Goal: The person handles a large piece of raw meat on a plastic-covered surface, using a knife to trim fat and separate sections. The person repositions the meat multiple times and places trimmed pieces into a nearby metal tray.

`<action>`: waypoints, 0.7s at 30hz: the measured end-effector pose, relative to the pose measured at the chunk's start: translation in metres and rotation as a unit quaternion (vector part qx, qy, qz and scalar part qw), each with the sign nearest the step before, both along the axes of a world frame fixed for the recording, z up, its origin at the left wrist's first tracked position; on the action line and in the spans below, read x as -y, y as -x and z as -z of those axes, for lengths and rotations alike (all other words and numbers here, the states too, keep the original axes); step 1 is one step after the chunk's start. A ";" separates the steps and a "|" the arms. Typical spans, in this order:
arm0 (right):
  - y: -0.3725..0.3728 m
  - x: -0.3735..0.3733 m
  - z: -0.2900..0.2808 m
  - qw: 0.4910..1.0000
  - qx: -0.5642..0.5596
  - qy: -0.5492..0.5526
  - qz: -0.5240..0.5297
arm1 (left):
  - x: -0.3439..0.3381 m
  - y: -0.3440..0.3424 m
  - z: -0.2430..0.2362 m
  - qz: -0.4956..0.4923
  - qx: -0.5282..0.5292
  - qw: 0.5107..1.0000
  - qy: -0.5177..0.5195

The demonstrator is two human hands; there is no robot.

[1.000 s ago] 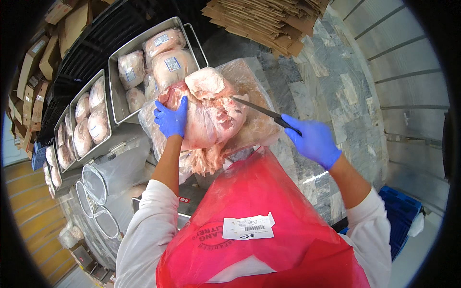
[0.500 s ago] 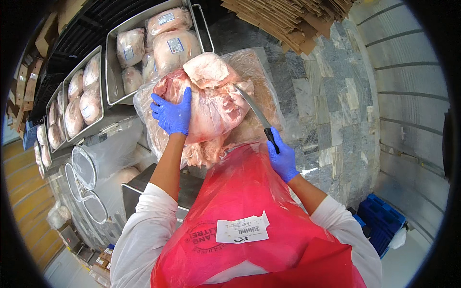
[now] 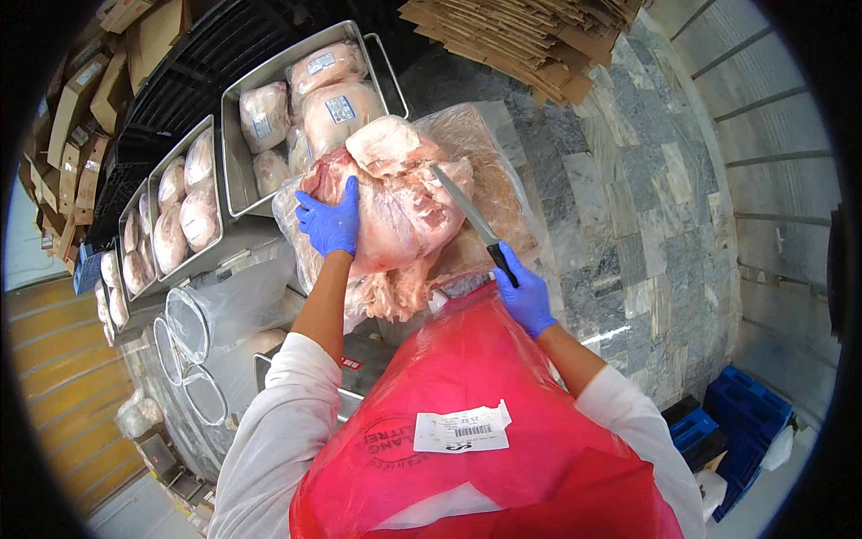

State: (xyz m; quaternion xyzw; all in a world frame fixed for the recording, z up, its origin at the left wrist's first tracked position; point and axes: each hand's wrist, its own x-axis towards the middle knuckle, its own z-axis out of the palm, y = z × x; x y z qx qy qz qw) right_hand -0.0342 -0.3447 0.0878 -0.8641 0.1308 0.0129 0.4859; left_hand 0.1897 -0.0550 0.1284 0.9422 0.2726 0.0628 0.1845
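The left hand (image 3: 330,220) spreads on meat (image 3: 400,225), the right hand (image 3: 528,301) grips a knife (image 3: 479,225)

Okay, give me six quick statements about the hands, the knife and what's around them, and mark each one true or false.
1. The right hand grips a knife by its black handle. True.
2. The left hand rests on the large piece of meat. True.
3. Both hands are gloved in yellow. False: both are gloved in blue.
4. The knife points back at the person's body. False: it points away, toward the meat.
5. A metal tray beyond the left hand holds wrapped pieces, some with labels. True.
6. The apron is green. False: the apron is pinkish red.
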 end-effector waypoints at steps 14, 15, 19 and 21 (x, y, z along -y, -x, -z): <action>-0.126 0.077 -0.222 0.906 -0.021 0.325 -0.271 | 0.000 0.004 -0.007 0.011 0.030 0.999 0.009; -0.140 0.073 -0.231 0.892 -0.030 0.338 -0.297 | 0.000 0.004 -0.006 0.009 0.034 0.999 0.006; -0.207 0.064 -0.244 0.831 -0.053 0.377 -0.406 | -0.002 0.006 -0.007 0.009 0.034 0.999 -0.011; -0.203 0.069 -0.234 0.860 -0.102 0.326 -0.379 | -0.003 0.007 -0.002 0.006 0.039 0.999 -0.029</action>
